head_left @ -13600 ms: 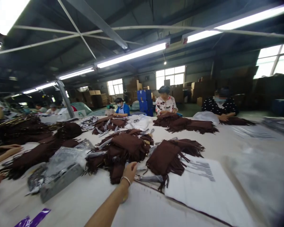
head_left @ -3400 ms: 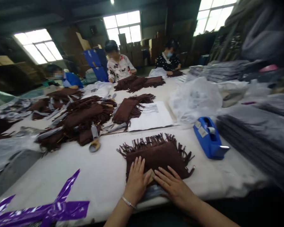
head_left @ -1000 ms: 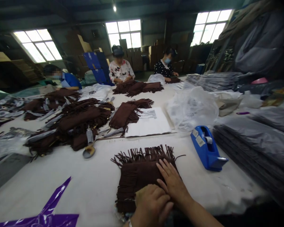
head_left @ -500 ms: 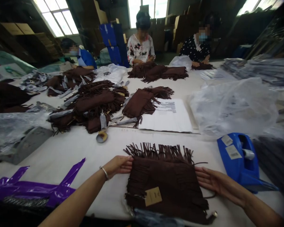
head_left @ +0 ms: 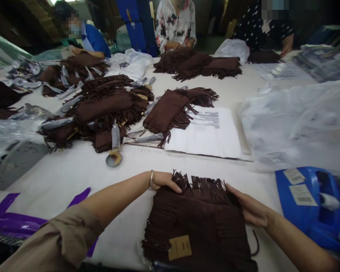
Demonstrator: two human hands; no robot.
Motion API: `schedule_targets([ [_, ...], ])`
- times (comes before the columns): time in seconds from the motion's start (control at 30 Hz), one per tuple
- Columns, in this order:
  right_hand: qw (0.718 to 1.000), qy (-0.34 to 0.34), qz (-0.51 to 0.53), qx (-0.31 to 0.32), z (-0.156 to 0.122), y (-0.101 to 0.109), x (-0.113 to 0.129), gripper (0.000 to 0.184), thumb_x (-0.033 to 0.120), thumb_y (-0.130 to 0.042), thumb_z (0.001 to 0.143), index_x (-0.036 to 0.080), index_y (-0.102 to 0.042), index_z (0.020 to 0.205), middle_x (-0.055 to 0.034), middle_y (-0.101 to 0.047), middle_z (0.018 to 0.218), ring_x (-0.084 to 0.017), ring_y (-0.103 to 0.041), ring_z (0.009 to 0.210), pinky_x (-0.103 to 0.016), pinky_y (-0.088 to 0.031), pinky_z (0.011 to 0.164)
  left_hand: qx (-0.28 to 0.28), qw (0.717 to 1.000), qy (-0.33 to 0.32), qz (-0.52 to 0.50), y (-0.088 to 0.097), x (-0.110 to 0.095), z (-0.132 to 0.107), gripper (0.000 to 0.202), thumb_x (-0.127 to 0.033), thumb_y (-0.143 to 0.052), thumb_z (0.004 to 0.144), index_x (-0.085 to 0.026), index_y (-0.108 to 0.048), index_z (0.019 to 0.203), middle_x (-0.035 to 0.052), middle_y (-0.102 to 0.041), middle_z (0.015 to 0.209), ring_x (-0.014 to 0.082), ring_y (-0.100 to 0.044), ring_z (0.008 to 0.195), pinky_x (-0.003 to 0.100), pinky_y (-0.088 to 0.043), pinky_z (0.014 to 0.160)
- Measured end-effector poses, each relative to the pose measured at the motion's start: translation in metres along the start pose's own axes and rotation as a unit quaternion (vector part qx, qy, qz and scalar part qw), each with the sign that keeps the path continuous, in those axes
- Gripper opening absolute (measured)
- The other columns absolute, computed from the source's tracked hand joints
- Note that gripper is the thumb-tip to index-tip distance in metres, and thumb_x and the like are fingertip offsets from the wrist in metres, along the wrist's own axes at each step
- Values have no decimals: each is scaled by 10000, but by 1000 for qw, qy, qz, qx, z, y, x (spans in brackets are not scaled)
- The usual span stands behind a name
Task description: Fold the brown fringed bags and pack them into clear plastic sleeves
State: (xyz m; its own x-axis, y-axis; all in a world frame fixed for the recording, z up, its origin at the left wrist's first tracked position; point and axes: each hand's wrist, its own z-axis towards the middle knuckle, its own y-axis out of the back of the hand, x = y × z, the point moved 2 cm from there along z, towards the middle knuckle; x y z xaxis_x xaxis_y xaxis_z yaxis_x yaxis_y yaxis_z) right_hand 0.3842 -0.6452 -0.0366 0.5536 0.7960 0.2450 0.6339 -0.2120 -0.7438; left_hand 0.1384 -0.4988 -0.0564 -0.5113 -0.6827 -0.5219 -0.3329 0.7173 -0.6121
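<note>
In front of me a dark brown fringed bag (head_left: pixel 200 223) lies flat on the white tabletop, its fringe pointing away from me. A tan paper tag (head_left: pixel 180 247) rests on its lower part. My left hand (head_left: pixel 166 182) grips the bag's upper left corner, thumb on top, the other fingers mostly hidden. On the opposite side, my right hand (head_left: pixel 251 206) holds the upper right edge, with its thumb by the fringe and its fingertips tucked out of sight behind the material.
A blue tape dispenser (head_left: pixel 306 215) stands at right, below clear plastic bags (head_left: pixel 297 124). White printed sheets (head_left: pixel 204 136) lie beyond the bag. More brown fringed bags (head_left: pixel 102 105) are heaped at left, near purple tape (head_left: pixel 17 223). Several people work across the table.
My hands have gone from lying open along the bag's sides to gripping its upper corners. The left hand has moved right onto the fringe end. The view has tilted down.
</note>
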Motion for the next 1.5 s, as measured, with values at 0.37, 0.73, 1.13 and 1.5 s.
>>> schedule_targets([
  [0.37, 920, 107, -378, 9, 7, -32, 31, 495, 501, -385, 902, 167, -541, 1233, -96, -591, 1220, -255, -524, 1144, -441, -334, 1043, -45, 962, -117, 243, -36, -26, -8, 389, -432, -612, 766, -191, -620, 1072, 20, -676, 1049, 215, -607, 995, 319, -460, 899],
  [0.73, 627, 257, -728, 102, -46, -62, -81, 446, 334, -490, 884, 298, -425, 1324, -61, -509, 1323, -233, -353, 1296, -511, -187, 1103, -89, 702, -319, 630, -108, 67, -49, 636, -358, -594, 792, -213, -349, 1360, 114, -360, 1427, 275, -236, 1352, 501, -180, 1112],
  [1.13, 605, 370, -658, -254, 11, -83, -13, 304, 356, -450, 892, 253, -585, 1144, -39, -620, 1161, -201, -550, 1088, -380, -405, 983, -529, 696, -277, 400, -76, 37, -82, 244, -332, -456, 878, -198, -648, 948, 36, -699, 872, 159, -639, 805, 264, -489, 770],
  [1.5, 484, 315, -805, -132, 136, -107, 10, 55, 120, -608, 755, 174, -612, 755, -43, -558, 812, -177, -535, 797, -292, -421, 718, -559, 748, -287, 212, -21, 99, -80, 295, -352, -405, 891, -177, -609, 1015, 33, -656, 843, 142, -621, 786, 273, -509, 748],
])
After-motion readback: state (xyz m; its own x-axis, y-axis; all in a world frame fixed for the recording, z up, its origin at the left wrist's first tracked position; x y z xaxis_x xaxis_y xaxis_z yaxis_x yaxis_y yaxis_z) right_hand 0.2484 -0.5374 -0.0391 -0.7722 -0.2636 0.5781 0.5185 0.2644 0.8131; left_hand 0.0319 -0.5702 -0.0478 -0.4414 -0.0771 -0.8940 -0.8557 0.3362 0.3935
